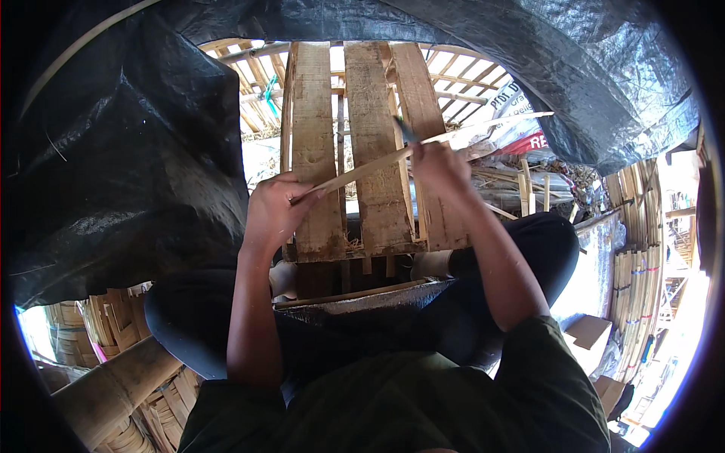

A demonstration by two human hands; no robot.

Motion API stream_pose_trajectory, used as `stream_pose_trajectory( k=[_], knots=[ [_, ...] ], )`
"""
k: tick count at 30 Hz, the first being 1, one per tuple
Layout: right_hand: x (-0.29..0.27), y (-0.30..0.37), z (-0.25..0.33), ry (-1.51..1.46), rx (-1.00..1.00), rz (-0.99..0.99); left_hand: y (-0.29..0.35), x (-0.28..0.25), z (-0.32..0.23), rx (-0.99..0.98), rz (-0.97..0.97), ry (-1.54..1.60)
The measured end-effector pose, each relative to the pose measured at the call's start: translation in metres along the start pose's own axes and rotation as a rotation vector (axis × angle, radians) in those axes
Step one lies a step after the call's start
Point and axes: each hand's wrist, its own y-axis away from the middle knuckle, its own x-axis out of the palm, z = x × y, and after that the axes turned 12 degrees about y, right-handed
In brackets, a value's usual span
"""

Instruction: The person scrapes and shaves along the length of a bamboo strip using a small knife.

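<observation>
A long thin bamboo strip (361, 171) slants up to the right above a wooden slatted bench (370, 98). My left hand (273, 211) is closed on the strip's near left end, thumb lying along it. Farther along, my right hand (440, 170) is closed round a knife, whose dark blade (404, 128) sticks out past the fist, beside the strip. The knife's handle is hidden in the fist. Beyond my right hand the strip runs on, pale and thin. Neither hand rests on the boards.
Black plastic sheeting (128, 151) hangs at the left, and more sheeting (589, 68) hangs at upper right. A printed sack (513, 121) lies beyond the bench. Bundled bamboo strips (637, 279) stand at the right; a thick bamboo pole (113, 385) crosses the lower left.
</observation>
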Motion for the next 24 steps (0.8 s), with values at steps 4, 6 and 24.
stream_pose_trajectory(
  k=[4,6,24],
  knots=[
    [0.022,0.004,-0.005,0.065,0.058,-0.18,0.001,0.003,-0.002,0.064,-0.003,-0.066],
    [0.02,0.011,0.001,-0.014,0.07,-0.165,0.003,0.0,0.01,0.104,-0.042,-0.024],
    [0.014,-0.013,-0.069,0.027,0.101,-0.254,0.001,0.013,0.006,0.085,-0.068,-0.093]
  ],
)
